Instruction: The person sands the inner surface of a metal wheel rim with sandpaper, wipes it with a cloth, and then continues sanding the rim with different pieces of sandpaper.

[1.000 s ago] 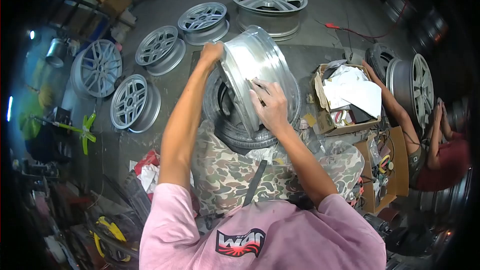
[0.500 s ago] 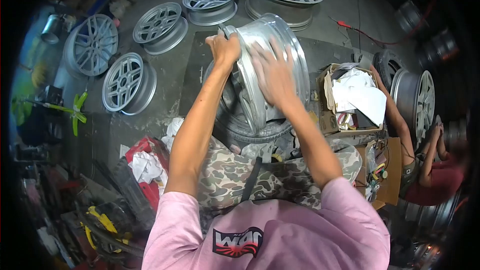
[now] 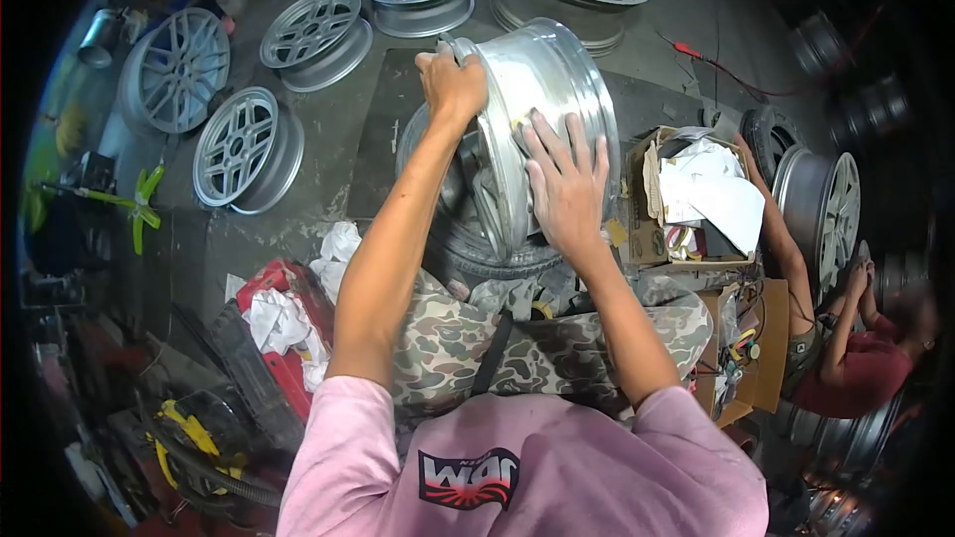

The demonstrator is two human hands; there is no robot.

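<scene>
A silver wheel rim (image 3: pixel 537 50) stands on its side on a black tire (image 3: pixel 413 139) in front of me. My left hand (image 3: pixel 455 88) is closed round the rim's upper left edge, with the fingers curled over the lip. Flat on the outer barrel lies my right hand (image 3: pixel 567 174), its fingers spread and pointing up and away. A small yellowish patch shows by its fingertips; whether something thin is under the palm is hidden.
Several silver rims (image 3: pixel 237 147) stand on the floor beyond. On the right is a cardboard box (image 3: pixel 645 229) with white paper; near it sits a co-worker in a red shirt (image 3: pixel 858 378). A red toolbox (image 3: pixel 288 378) holds crumpled paper at left.
My right hand has slid slightly down and right along the barrel and is less blurred. My left hand keeps its hold on the edge. The view has shifted slightly.
</scene>
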